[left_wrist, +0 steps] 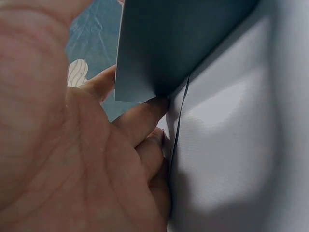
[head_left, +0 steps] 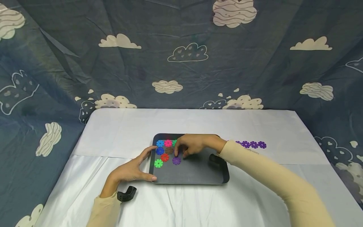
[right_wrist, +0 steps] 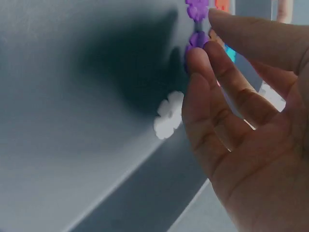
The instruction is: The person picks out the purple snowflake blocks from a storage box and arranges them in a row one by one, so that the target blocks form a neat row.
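Note:
A dark grey tray (head_left: 198, 176) lies on the white cloth, with several small notched plastic discs on its left part. My left hand (head_left: 129, 170) holds the tray's left side, thumb at the near rim and index finger farther back. In the left wrist view, the other fingers (left_wrist: 140, 121) bend against the tray's outer wall. My right hand (head_left: 194, 143) is over the tray, fingertips beside a purple disc (head_left: 176, 160). The right wrist view has thumb and index finger apart, a second purple disc (right_wrist: 197, 41) partly hidden behind the fingertips, and a white disc (right_wrist: 169, 115) near the fingers.
Light blue (head_left: 160, 143), pink (head_left: 168, 143), dark blue (head_left: 160, 151), brown (head_left: 169, 150), red (head_left: 164, 157) and green (head_left: 158, 163) discs lie in the tray. A row of purple discs (head_left: 253, 144) lies on the cloth beyond my right forearm. A cloud-patterned curtain (head_left: 187, 75) hangs behind.

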